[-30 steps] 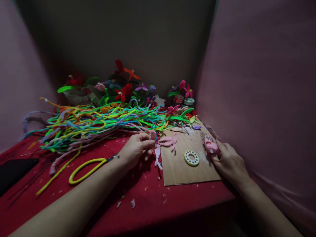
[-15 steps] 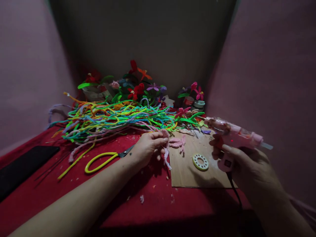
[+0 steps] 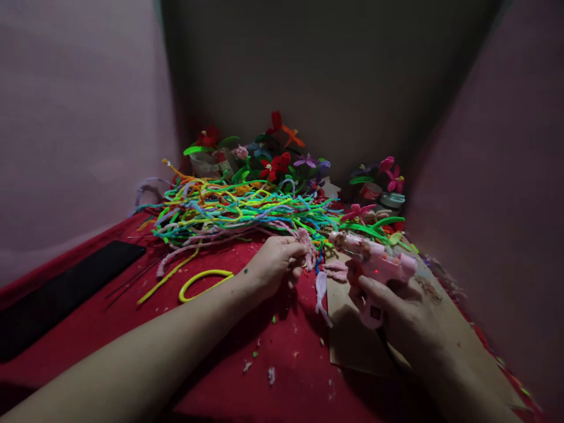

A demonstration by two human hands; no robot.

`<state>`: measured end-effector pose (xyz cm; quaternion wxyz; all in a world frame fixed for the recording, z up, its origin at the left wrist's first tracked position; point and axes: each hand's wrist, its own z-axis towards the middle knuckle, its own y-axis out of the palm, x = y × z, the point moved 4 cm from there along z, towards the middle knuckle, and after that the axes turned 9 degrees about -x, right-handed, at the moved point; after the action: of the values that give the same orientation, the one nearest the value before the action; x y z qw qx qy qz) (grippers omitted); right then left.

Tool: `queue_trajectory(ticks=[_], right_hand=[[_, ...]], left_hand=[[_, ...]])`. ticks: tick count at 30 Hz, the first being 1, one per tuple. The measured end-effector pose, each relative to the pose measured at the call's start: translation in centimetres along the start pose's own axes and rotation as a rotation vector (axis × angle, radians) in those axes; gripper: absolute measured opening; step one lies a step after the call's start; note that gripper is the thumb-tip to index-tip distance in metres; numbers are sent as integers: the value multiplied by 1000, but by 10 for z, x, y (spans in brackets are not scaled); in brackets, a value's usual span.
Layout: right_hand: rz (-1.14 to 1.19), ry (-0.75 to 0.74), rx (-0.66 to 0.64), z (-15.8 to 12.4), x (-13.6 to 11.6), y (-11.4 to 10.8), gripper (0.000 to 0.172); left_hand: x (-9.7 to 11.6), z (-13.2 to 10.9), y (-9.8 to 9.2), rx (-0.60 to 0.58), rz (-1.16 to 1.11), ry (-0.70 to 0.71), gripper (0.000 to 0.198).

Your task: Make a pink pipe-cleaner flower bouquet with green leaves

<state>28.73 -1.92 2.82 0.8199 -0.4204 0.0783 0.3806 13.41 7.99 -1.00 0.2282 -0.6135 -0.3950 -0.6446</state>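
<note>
My left hand (image 3: 275, 265) is closed in a pinch on a small pink pipe-cleaner flower piece (image 3: 306, 242), whose pale stem (image 3: 321, 291) hangs down over the red cloth. My right hand (image 3: 392, 305) grips a pink hot glue gun (image 3: 374, 261) by its handle, with the nozzle pointing left, close to the pink piece. A brown cardboard sheet (image 3: 352, 346) lies under the right hand.
A big tangle of coloured pipe cleaners (image 3: 233, 211) covers the red table (image 3: 145, 329) behind my hands. Finished pipe-cleaner flowers (image 3: 277, 158) stand at the back. Yellow-handled scissors (image 3: 202, 279) lie left of my left hand. A black flat object (image 3: 61, 294) sits far left. Pink walls close in on both sides.
My right hand lifted the glue gun off the cardboard and swung its nozzle left toward the pink piece. The view shifted left; my left hand kept its pinch.
</note>
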Motion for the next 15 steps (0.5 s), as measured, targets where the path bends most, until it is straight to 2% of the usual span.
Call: queue_trajectory(ticks=[3, 6, 9, 15], right_hand=[[185, 292, -15, -4, 10, -2, 23], [301, 462, -62, -7, 18, 1, 23], [312, 508, -48, -9, 22, 2, 24], [279, 498, -54, -8, 18, 1, 30]], left_hand=[[2, -2, 3, 27, 8, -15, 19], [1, -4, 8, 20, 25, -42, 18], [-1, -5, 10, -2, 59, -47, 18], [-2, -5, 9, -14, 66, -39, 19]])
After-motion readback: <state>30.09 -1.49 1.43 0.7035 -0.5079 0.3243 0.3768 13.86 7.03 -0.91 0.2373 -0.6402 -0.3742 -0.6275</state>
